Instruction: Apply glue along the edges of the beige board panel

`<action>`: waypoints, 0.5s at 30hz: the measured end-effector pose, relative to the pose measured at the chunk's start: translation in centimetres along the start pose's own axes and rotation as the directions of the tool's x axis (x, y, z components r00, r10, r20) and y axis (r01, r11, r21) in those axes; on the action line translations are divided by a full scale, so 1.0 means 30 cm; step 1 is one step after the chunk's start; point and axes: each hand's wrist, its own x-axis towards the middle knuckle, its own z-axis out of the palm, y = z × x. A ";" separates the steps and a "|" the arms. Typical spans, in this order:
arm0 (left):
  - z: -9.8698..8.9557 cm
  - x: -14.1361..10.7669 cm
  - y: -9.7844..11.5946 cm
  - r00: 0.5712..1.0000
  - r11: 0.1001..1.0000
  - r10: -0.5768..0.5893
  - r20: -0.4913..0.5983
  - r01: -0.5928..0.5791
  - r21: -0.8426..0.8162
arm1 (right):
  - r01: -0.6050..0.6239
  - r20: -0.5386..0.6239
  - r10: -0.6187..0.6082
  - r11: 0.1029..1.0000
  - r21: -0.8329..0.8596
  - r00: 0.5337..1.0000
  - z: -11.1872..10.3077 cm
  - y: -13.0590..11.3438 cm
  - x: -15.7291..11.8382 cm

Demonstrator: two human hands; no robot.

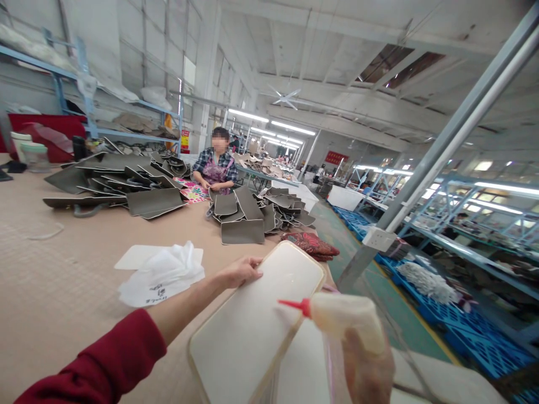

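Note:
My left hand grips the upper left edge of a white rounded panel, its fingers closed on the rim. In my right hand, blurred by motion, is a squeeze bottle of pale yellowish liquid. The bottle lies nearly level, its red nozzle pointing left over the panel's right part. Beneath the held panel, another white panel shows at the bottom.
White crumpled plastic lies on the brown table. Piles of grey panels stand farther back, near a seated person. A patterned red cloth is at the table's right edge, and a slanted metal post rises at right.

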 end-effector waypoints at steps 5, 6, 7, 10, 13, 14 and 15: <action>0.004 0.013 0.010 0.999 0.999 -0.033 -0.019 0.032 -0.030 | 0.058 -0.067 -0.068 0.987 -0.147 0.995 -0.011 -0.009 0.013; 0.002 0.020 0.013 0.998 0.998 -0.048 -0.038 0.047 -0.036 | -0.012 0.021 0.015 0.994 -0.105 1.000 -0.017 0.013 -0.020; 0.001 0.027 0.017 0.996 0.997 -0.066 -0.062 0.063 -0.042 | -0.087 0.081 0.093 0.993 -0.077 0.992 -0.023 0.036 -0.058; 0.005 0.057 0.037 0.980 0.993 -0.113 -0.166 0.108 -0.039 | -0.248 0.110 0.234 0.958 0.142 0.966 -0.028 0.063 -0.140; 0.017 0.116 0.058 0.960 0.989 -0.142 -0.241 0.148 0.006 | -0.185 -0.057 0.232 0.882 0.433 0.971 -0.041 0.012 -0.121; 0.019 0.143 0.060 0.952 0.988 -0.147 -0.269 0.157 0.013 | -0.160 -0.123 0.254 0.848 0.506 0.959 -0.056 -0.013 -0.103; 0.022 0.173 0.059 0.939 0.982 -0.176 -0.297 0.187 0.010 | -0.136 -0.180 0.283 0.812 0.568 0.942 -0.078 -0.035 -0.088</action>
